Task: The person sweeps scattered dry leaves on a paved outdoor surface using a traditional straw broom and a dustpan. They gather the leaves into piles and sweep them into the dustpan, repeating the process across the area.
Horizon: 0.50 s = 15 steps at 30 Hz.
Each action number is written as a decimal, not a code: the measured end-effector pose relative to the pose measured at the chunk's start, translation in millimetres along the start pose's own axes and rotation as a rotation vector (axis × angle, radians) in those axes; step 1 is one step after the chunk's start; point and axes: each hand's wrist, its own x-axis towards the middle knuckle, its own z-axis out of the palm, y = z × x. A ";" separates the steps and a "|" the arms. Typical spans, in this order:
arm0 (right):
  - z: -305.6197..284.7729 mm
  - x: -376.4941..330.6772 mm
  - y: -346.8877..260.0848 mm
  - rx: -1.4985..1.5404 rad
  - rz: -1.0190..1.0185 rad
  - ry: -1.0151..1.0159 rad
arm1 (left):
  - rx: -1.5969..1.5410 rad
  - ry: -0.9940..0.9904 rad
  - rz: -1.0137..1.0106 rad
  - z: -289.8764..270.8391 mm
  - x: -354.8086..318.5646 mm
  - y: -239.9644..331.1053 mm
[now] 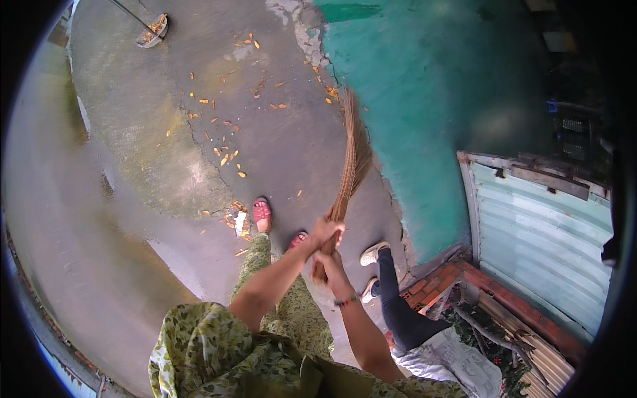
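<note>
Both of my hands are closed round the handle of a long straw broom [348, 166]. My left hand [325, 232] grips it farther out, toward the bristles. Just behind it, near the handle's end, is my right hand [328, 265], with a bracelet on the wrist. The broom points away from me, and its bristle tips lie by the cracked seam where grey concrete meets green floor. Yellow-brown dry leaves [224, 159] are scattered on the concrete left of the broom. A small heap of leaves [232, 222] with a white scrap lies beside my left foot.
A dustpan [152, 31] holding leaves stands at the far left. Close on my right is another person [405, 298] in dark trousers and light shoes. Beyond them are a low brick edge [431, 286], branches and a pale corrugated metal panel [541, 232]. Wet-looking ground [99, 252] stretches along the left.
</note>
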 end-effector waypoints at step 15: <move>-3.2 -36.9 -46.2 0.088 0.015 0.141 | 0.063 0.047 0.110 51.0 1.0 0.8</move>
